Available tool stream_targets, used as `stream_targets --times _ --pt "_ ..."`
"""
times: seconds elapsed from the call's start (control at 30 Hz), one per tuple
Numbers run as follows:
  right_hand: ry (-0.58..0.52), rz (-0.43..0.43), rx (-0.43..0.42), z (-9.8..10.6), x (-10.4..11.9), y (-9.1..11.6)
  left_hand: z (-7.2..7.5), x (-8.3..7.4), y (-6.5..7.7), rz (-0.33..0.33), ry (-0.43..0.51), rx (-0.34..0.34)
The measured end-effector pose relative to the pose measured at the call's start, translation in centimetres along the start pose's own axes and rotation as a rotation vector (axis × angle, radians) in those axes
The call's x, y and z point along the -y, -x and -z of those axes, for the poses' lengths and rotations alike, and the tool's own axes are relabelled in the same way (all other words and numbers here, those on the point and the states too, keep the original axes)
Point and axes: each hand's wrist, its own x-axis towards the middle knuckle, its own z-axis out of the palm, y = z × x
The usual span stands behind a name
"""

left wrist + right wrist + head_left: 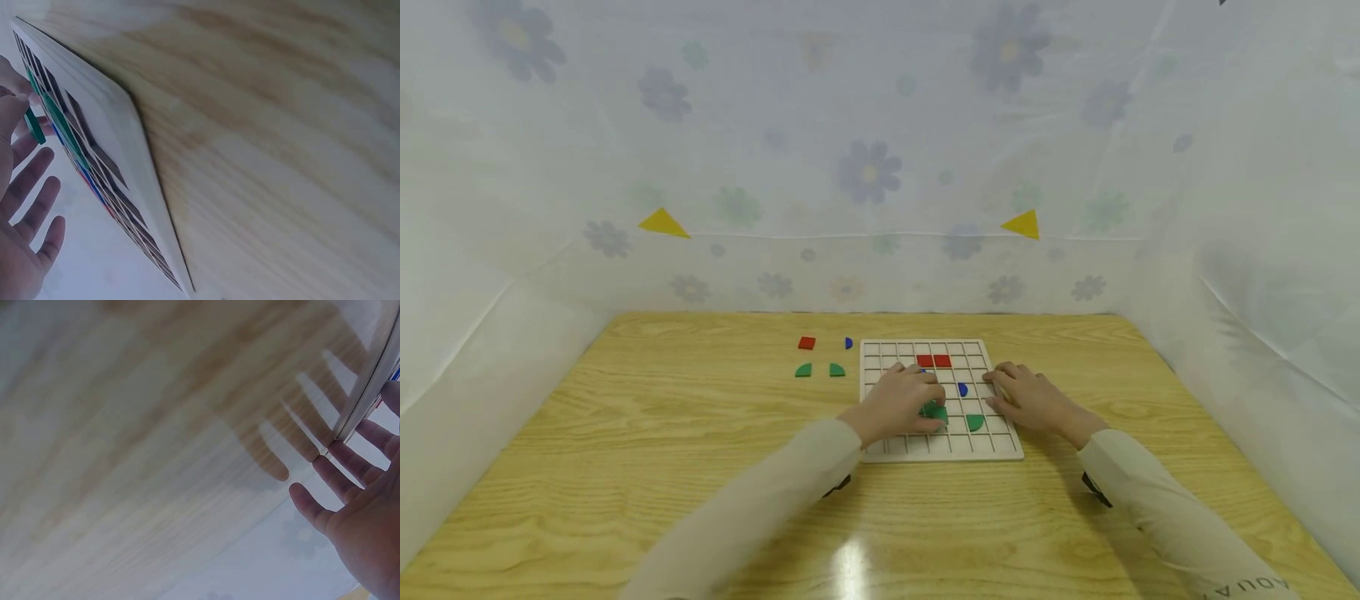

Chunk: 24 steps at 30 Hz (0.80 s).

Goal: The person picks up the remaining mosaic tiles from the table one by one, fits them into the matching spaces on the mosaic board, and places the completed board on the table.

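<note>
My left hand [901, 404] is over a pale square board [880, 450] marked with a grid. In the left wrist view, its thumb and a finger pinch a flat green piece [34, 127], tilted above the board; the other fingers are spread. Green shows under those fingers in the head view, partly hidden. My right hand [1033, 398] is at the board's right edge, fingers extended, fingertips touching the rim and table. On the grid lie two red squares [933, 361] side by side, a blue half-round piece [962, 389] and a green quarter-round piece [975, 422]. Another bit of blue is mostly covered by my left hand.
Left of the board, on the wooden table [700, 450], lie a red square [807, 342], a blue half-round [848, 342] and two green quarter-rounds [837, 370]. White flowered sheeting [872, 275] encloses the back and sides, with two yellow triangles [1022, 224] on it.
</note>
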Motion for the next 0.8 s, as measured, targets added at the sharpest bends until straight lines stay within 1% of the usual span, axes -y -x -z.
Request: stream_targets --times 0.1,0.2,0.5,0.67,0.8 --pt "-0.002 -0.007 0.005 0.0 0.0 0.0 -0.3 -0.3 -0.6 0.0 -0.023 -0.01" --pt "-0.003 -0.013 0.009 0.0 0.0 -0.1 -0.6 -0.7 -1.1 0.005 -0.041 -0.006" --pt "0.001 -0.01 0.007 -0.1 0.0 -0.1 -0.9 -1.7 -2.2 0.059 -0.025 0.066" --pt "0.009 0.009 -0.018 0.0 0.1 0.0 -1.3 -1.9 -2.5 0.065 -0.032 0.09" --pt "0.007 0.008 -0.021 0.0 0.1 0.0 -1.6 -2.0 -2.6 0.07 -0.035 0.091"
